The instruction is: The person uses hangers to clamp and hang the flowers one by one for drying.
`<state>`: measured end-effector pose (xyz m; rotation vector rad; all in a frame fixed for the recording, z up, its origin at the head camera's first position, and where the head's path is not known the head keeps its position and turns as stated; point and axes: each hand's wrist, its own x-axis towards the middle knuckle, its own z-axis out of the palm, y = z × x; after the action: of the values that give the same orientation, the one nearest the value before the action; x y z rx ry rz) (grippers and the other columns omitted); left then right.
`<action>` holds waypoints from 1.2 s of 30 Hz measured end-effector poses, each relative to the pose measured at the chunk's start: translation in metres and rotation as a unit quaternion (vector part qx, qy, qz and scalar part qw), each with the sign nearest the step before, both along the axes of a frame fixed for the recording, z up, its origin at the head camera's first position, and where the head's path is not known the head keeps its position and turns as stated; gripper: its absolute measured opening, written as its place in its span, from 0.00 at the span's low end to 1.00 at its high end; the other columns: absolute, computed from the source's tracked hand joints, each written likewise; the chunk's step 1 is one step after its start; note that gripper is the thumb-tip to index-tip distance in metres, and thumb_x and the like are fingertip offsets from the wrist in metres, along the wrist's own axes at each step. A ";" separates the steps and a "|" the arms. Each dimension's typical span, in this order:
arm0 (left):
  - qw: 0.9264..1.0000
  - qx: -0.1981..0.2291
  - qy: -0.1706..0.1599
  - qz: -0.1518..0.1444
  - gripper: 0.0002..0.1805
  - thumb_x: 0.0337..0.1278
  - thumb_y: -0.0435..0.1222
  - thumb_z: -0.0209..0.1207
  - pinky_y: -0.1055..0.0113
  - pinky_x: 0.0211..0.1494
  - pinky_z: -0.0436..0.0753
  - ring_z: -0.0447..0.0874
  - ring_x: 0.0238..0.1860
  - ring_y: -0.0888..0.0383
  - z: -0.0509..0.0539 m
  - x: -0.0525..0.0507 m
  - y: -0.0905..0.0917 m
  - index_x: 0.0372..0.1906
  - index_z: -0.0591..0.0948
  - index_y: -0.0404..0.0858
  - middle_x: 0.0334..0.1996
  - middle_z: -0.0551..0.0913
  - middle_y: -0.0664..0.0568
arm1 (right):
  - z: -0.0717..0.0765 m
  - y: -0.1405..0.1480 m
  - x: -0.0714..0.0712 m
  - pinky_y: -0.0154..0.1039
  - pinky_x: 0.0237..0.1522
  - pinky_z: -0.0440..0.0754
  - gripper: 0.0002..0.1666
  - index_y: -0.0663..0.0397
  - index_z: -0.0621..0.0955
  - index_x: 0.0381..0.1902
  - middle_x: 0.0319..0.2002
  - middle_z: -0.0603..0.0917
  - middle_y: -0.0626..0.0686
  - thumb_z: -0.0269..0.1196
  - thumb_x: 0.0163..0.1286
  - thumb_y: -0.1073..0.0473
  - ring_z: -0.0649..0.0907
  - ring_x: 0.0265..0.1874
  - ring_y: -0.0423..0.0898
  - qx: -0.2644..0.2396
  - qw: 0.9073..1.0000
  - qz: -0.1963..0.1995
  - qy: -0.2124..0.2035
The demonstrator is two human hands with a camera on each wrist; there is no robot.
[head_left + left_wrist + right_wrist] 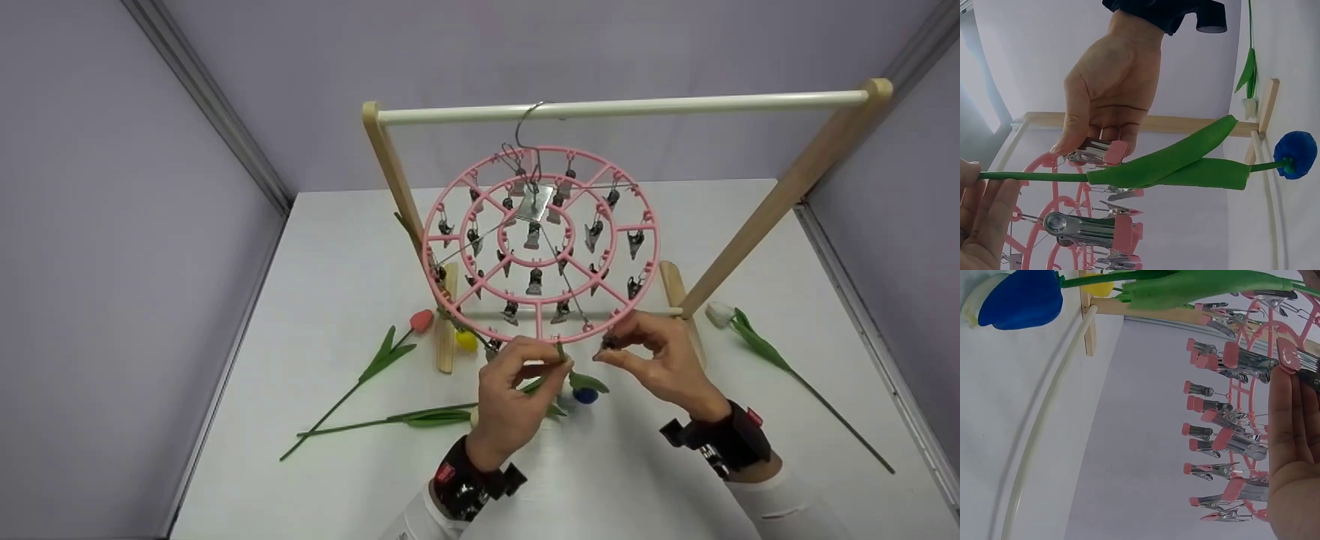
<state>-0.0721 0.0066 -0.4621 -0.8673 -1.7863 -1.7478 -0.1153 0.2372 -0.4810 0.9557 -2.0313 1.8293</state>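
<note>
Between thumb and fingers my left hand (517, 394) pinches the green stem (1039, 176) of a blue tulip (1296, 154), whose flower hangs downward below the hand. My right hand (667, 367), just to the right of it, holds a metal clip with pink tips (1288, 354) at the near edge of the pink round hanger (538, 304). The stem and that clip are apart in the head view. Many similar clips (1247, 360) dangle from the hanger's rings.
The hanger hooks over the white bar (637, 106) of a wooden stand (750, 217). On the white table (337, 247) lie a red tulip (421, 322) at left and a white tulip (720, 315) at right. A yellow tulip (466, 340) hangs near the stand's left foot.
</note>
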 end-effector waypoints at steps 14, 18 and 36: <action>0.998 -0.041 0.025 0.038 0.09 0.60 0.22 0.70 0.68 0.47 0.92 0.90 0.39 0.50 0.002 0.000 0.004 0.42 0.83 0.32 0.37 0.85 0.41 | 0.001 -0.015 0.010 0.27 0.47 0.88 0.17 0.69 0.83 0.37 0.36 0.88 0.53 0.68 0.53 0.88 0.88 0.41 0.34 -0.015 1.000 -0.004 -0.003; 0.997 -0.055 0.039 0.045 0.09 0.59 0.22 0.70 0.70 0.47 0.91 0.90 0.39 0.51 0.001 -0.001 0.006 0.42 0.83 0.32 0.36 0.84 0.42 | 0.001 -0.017 0.010 0.27 0.47 0.88 0.12 0.68 0.83 0.36 0.37 0.88 0.53 0.71 0.57 0.82 0.88 0.40 0.36 -0.012 1.000 -0.003 -0.004; 0.995 -0.062 0.036 0.070 0.09 0.60 0.23 0.70 0.71 0.47 0.91 0.90 0.39 0.51 0.001 -0.002 0.016 0.43 0.83 0.31 0.36 0.84 0.42 | 0.001 -0.019 0.007 0.28 0.48 0.88 0.16 0.63 0.85 0.38 0.36 0.87 0.58 0.71 0.57 0.83 0.88 0.40 0.37 0.007 1.000 0.012 0.019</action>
<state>-0.0743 0.0229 -0.4612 -0.8205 -1.8763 -1.5140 -0.1080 0.2180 -0.4800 1.0141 -2.0211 1.7983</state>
